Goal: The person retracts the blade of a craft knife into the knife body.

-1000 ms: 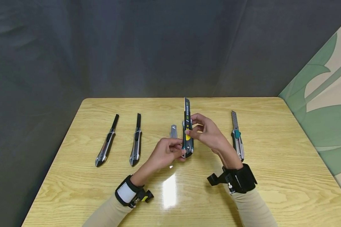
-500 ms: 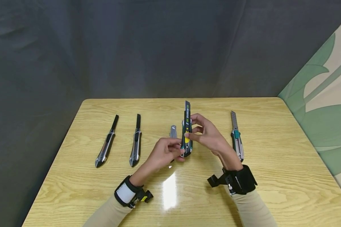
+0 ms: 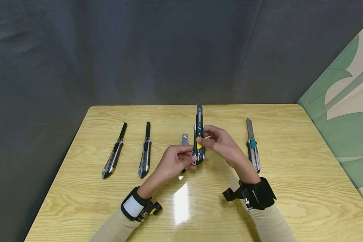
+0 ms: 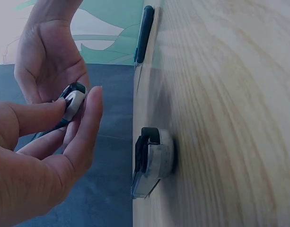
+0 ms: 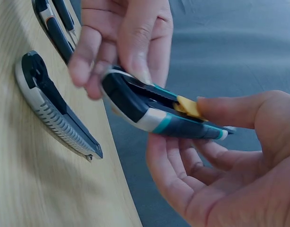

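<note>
Both hands hold a snap-off utility knife up off the table, its blade out and pointing away. It has a dark handle with teal and white parts and a yellow slider. My left hand pinches the handle's rear end between thumb and fingers. My right hand holds it from the right, thumb pressed on the slider and fingers curled under the handle. Close behind the left hand lies a silver utility knife, partly hidden by that hand in the head view.
Two silver-and-black utility knives, the outer knife and the inner knife, lie on the left of the wooden table. A teal-slider knife lies right. A dark curtain hangs behind, a leaf-patterned surface at right.
The held knife's blade tip dipped half a second ago and now stands higher again, the handle having risen slightly. The right fingers sit a little lower. The knives on the table have not moved.
</note>
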`<action>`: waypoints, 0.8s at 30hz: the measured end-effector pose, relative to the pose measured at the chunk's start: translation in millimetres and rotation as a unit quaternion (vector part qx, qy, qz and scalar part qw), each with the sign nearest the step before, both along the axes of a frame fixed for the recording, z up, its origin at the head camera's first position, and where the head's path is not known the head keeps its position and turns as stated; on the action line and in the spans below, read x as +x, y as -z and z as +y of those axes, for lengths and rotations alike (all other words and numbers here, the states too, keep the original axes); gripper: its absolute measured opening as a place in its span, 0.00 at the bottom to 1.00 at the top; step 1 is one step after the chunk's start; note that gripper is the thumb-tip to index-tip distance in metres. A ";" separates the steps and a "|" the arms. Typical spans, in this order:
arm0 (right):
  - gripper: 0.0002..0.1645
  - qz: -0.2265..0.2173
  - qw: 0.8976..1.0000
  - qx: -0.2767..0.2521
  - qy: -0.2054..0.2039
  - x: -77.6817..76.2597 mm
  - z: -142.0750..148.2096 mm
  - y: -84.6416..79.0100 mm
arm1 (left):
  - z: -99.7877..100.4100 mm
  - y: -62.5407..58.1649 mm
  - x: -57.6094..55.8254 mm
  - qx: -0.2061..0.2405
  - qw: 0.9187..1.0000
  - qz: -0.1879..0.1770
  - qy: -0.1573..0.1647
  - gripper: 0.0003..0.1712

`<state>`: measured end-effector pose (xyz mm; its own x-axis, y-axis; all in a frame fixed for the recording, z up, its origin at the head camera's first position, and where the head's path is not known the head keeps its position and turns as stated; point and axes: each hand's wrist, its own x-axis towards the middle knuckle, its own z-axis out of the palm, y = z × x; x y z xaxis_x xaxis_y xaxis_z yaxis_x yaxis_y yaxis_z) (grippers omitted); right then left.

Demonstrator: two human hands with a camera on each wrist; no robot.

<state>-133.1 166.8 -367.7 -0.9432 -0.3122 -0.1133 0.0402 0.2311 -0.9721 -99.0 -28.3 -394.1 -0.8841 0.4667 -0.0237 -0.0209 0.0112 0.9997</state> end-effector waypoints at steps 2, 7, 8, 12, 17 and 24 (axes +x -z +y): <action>0.19 -0.004 1.000 -0.007 0.000 1.9 -0.1 -0.2 | 0.1 -4.5 0.0 0.000 1.000 0.005 0.001 0.21; 0.20 -0.004 1.000 -0.027 -0.003 2.9 0.9 2.2 | 0.8 5.4 -3.3 0.003 1.000 0.011 0.006 0.21; 0.20 -0.005 1.000 -0.029 -0.005 2.7 1.4 2.3 | 1.0 8.1 -3.7 0.005 1.000 0.009 0.007 0.21; 0.17 -0.005 0.999 -0.036 -0.013 2.1 3.3 1.8 | 1.2 14.1 -4.3 0.019 1.000 -0.002 0.012 0.21; 0.17 0.004 1.000 -0.031 -0.004 3.6 2.5 1.0 | 1.1 16.2 -5.2 0.020 1.000 0.001 0.013 0.22; 0.19 0.020 0.999 -0.032 0.006 7.4 -2.2 3.4 | 1.2 15.9 -4.3 0.032 0.999 -0.003 0.000 0.20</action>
